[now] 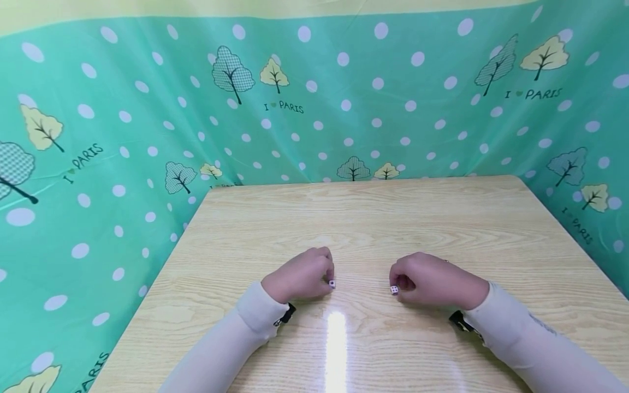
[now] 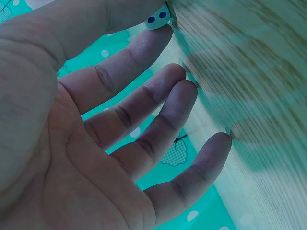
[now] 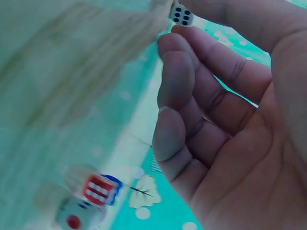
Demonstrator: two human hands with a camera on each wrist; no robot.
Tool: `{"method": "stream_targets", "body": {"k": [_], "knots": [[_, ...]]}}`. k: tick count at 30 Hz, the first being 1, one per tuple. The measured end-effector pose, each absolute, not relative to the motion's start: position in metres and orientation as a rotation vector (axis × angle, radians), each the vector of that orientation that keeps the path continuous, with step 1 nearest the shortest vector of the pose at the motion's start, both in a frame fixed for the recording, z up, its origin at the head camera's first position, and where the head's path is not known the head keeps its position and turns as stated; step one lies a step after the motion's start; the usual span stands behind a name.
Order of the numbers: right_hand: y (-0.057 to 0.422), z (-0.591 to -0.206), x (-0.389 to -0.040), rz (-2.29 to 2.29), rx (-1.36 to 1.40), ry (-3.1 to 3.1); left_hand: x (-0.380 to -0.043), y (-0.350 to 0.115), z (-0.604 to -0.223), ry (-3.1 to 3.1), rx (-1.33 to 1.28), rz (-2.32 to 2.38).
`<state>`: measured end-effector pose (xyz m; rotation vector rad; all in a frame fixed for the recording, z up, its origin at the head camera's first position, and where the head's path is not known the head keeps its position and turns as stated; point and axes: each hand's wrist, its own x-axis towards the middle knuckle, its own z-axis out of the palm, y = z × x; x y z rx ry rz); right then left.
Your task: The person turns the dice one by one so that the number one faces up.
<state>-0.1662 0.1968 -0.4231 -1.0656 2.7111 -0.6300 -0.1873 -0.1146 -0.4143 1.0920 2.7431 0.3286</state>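
My left hand (image 1: 301, 275) pinches a small white die (image 1: 332, 284) between thumb and index finger, right at the tabletop. In the left wrist view this die (image 2: 158, 17) shows two dark pips, while the other fingers are spread and bent towards the wood. Across a short gap, my right hand (image 1: 434, 281) pinches a second white die (image 1: 394, 290); six dark pips show on that die (image 3: 182, 15) in the right wrist view. Its other fingers curl in towards the palm.
Low in the right wrist view, a red and blue die (image 3: 99, 190) lies beside a white die (image 3: 76, 215) with a red pip; neither shows in the head view. The wood-grain table (image 1: 363, 218) meets a green patterned cloth (image 1: 324, 109) at its back and sides.
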Motion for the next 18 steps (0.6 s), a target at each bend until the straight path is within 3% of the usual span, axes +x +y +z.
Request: {"method": "stream_targets", "body": {"k": [10, 18], "knots": [[0.188, -0.416, -0.154, -0.430, -1.332, 2.829, -0.186, -0.114, -0.413, 2.749, 1.082, 0.323], [0.186, -0.420, -0.153, -0.410, -1.380, 2.832, -0.187, -0.114, -0.414, 2.746, 1.088, 0.327]]}}
